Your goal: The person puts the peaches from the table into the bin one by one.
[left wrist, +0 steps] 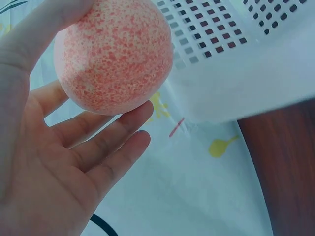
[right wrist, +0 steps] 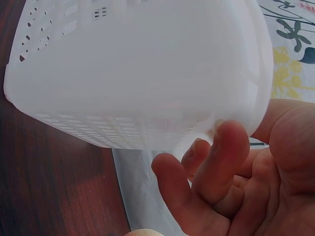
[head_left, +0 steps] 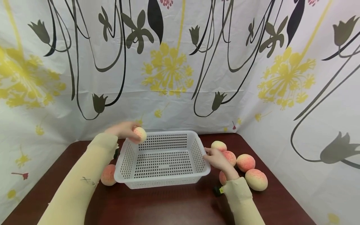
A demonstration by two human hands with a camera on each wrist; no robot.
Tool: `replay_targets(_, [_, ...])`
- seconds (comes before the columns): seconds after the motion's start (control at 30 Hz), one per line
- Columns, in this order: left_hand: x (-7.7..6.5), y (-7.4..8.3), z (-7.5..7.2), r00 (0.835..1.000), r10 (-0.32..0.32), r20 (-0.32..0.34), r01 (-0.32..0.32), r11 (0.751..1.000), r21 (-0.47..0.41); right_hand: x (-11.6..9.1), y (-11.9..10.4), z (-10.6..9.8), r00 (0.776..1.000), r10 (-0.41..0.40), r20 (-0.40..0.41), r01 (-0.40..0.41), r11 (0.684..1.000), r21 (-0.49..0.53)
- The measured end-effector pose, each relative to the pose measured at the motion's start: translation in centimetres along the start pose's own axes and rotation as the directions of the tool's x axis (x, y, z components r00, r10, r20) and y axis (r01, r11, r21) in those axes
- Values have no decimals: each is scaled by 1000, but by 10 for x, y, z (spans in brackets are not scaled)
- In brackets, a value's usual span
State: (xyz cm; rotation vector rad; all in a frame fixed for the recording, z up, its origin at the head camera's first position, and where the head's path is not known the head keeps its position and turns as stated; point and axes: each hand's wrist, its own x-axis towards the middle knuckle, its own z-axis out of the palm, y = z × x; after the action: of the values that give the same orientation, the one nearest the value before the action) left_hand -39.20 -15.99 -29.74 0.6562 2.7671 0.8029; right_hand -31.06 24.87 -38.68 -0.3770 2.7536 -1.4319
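My left hand (head_left: 122, 130) grips a pink and cream peach (head_left: 140, 135) just above the far left corner of a white perforated plastic basket (head_left: 166, 180). Up close in the left wrist view, the thumb lies over the peach (left wrist: 115, 59) and the fingers reach beneath it. No fruit shows inside the basket. At the basket's right side, my right hand (head_left: 217, 158) holds the rim. The right wrist view shows its fingers (right wrist: 224, 162) bent below the lip, against the outer wall of the basket (right wrist: 147, 64).
Several peaches (head_left: 256, 180) lie on the dark red-brown table (head_left: 157, 206) to the right, some partly behind my right hand. Another peach (head_left: 108, 175) sits left of the basket, beside my left sleeve. A flower-patterned white cloth (head_left: 168, 109) hangs behind and at both sides.
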Motion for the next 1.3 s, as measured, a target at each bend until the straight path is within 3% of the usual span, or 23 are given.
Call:
replay_targets(0.17, [14, -1, 10, 1000, 15, -6, -14, 997, 74, 1, 1, 1, 1000, -5, -10, 5, 1000, -16])
replay_targets(0.37, [33, 11, 26, 997, 74, 19, -76, 979, 187, 0, 1, 1, 1000, -1, -16, 1, 1000, -25])
replay_targets(0.53, [44, 24, 41, 998, 51, 31, -57, 970, 235, -2, 1, 2, 1000, -3, -7, 2, 1000, -30])
replay_targets(0.67, [55, 30, 53, 998, 52, 35, -58, 970, 235, -2, 0, 2, 1000, 13, -21, -14, 1000, -23])
replay_targets(0.9, [73, 37, 74, 990, 128, 56, -138, 953, 269, -1, 0, 1, 999, 28, -40, -29, 999, -42])
replay_targets(1.3, [88, 59, 99, 984, 160, 83, -178, 940, 291, -5, -2, 3, 1000, 18, -25, -19, 999, -47])
